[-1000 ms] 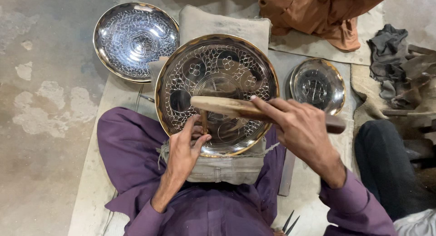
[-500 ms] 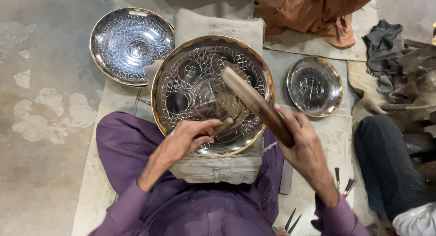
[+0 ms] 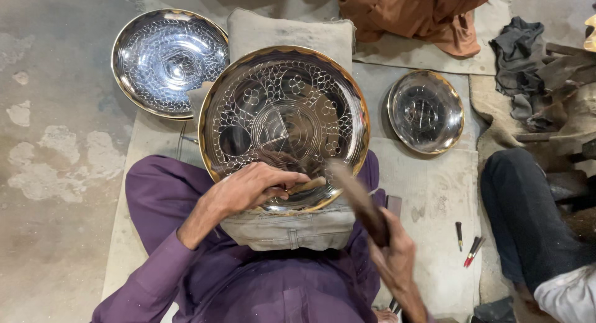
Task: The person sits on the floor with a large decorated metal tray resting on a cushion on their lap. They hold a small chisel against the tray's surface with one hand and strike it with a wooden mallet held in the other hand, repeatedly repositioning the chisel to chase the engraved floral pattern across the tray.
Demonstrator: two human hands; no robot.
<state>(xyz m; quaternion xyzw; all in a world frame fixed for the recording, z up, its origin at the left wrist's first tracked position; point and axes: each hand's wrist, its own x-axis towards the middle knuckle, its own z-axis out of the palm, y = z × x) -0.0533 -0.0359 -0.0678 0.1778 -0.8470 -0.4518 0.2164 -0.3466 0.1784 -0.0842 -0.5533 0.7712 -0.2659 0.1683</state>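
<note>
Since half a second ago our right hand [image 3: 392, 256] has drawn the mallet [image 3: 360, 202] back off the tray [image 3: 284, 127] toward its near-right rim. Our left hand [image 3: 251, 186] stays closed around the chisel [image 3: 304, 186], tip at the tray's near edge. The tray rests on a cushion [image 3: 288, 227] in our lap. Most of its face shows engraved flowers and rings; the near rim looks like what is left.
</note>
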